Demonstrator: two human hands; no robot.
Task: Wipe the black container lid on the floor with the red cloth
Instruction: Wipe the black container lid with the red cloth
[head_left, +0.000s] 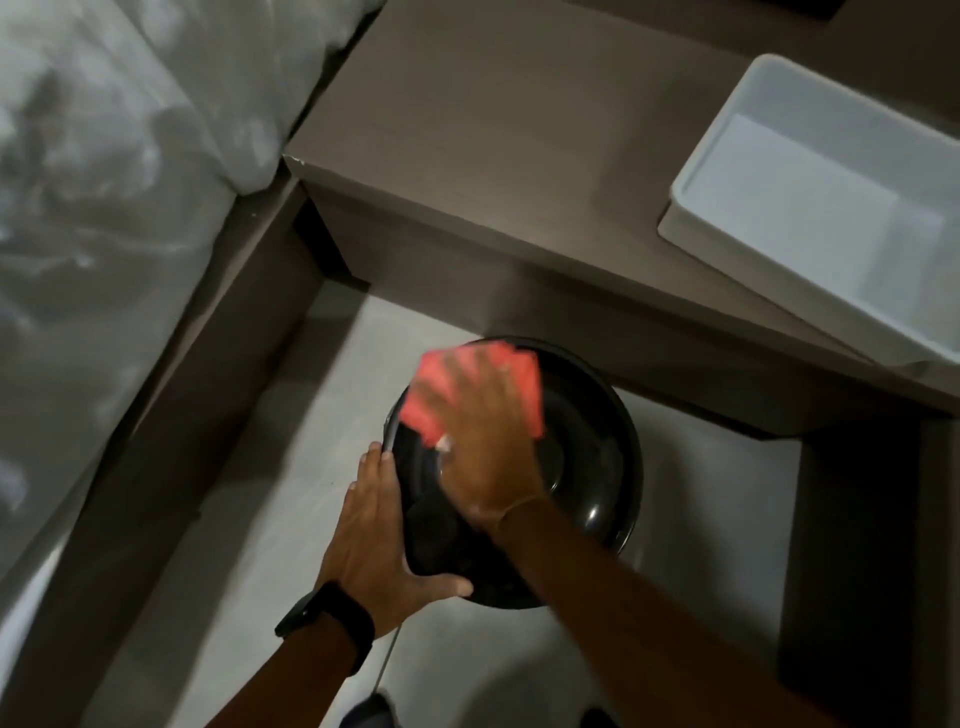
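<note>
A round, glossy black container lid (587, 467) lies on the pale floor, partly under the edge of a brown table. My right hand (483, 452) presses flat on a red cloth (519, 371) on the lid's upper left part; the hand and cloth are blurred by motion. My left hand (374, 530), with a black watch at the wrist, grips the lid's left rim, thumb curled under the near edge. Most of the cloth is hidden under my right fingers.
A brown low table (493, 156) stands just behind the lid, with a white rectangular tray (717, 171) on its right side. A bed with grey-white bedding (104, 156) and a brown frame (197, 389) runs along the left. Pale floor (291, 467) shows between them.
</note>
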